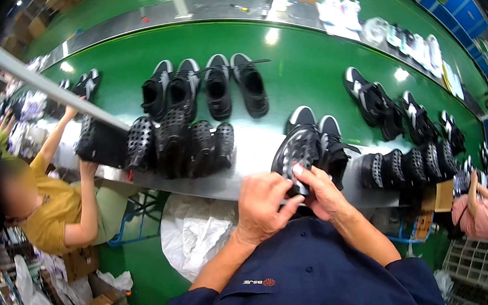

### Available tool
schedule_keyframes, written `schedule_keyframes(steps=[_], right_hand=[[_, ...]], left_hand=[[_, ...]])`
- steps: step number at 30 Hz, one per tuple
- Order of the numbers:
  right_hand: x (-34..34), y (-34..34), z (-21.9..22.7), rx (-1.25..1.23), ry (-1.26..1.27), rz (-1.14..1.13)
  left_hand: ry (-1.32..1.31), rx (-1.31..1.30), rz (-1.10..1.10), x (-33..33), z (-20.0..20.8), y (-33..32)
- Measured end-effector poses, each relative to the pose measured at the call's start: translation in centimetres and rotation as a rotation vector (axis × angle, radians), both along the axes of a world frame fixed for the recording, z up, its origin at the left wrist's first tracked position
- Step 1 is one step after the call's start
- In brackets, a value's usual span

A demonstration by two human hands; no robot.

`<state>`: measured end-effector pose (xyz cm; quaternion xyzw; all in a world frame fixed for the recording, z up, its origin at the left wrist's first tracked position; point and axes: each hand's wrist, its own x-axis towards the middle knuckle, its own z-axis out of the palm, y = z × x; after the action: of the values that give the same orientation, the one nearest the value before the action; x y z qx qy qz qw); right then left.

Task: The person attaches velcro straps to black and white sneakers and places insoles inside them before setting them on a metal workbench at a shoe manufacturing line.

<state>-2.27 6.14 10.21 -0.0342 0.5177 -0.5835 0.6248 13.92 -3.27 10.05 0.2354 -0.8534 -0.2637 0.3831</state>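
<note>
Step in hand looks like close finger work on one black studded piece (pixel 290 151), held at the near edge of the metal ledge (pixel 250 155), right in front of the torso. Right hand (pixel 324 194) has it gripped, thumb on top at the near end. Left hand (pixel 263 206) is bunched against that same end; fingers blurred, so can't tell whether they pinch it or only touch. Two grey-toed black shoes (pixel 330 126) sit just beyond, partly hidden by the piece. Similar studded pieces (pixel 172 140) line the ledge to the left, more to the right. Judgement: next move calls for the right hand holding steady while left fingertips work the near end, clear of the shoes behind.
</note>
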Motion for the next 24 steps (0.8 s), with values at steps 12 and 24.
schedule_keyframes(steps=[12,24], right_hand=[[-2.5,7.4,4.0,0.333,1.366,0.635],[-8.9,9.1,2.5,0.409,1.413,0.724]], left_hand=[[0.191,1.309,-0.042,-9.6,-6.7,1.4],[-0.338,-0.056,-0.339,-11.8,-10.8,-0.7]])
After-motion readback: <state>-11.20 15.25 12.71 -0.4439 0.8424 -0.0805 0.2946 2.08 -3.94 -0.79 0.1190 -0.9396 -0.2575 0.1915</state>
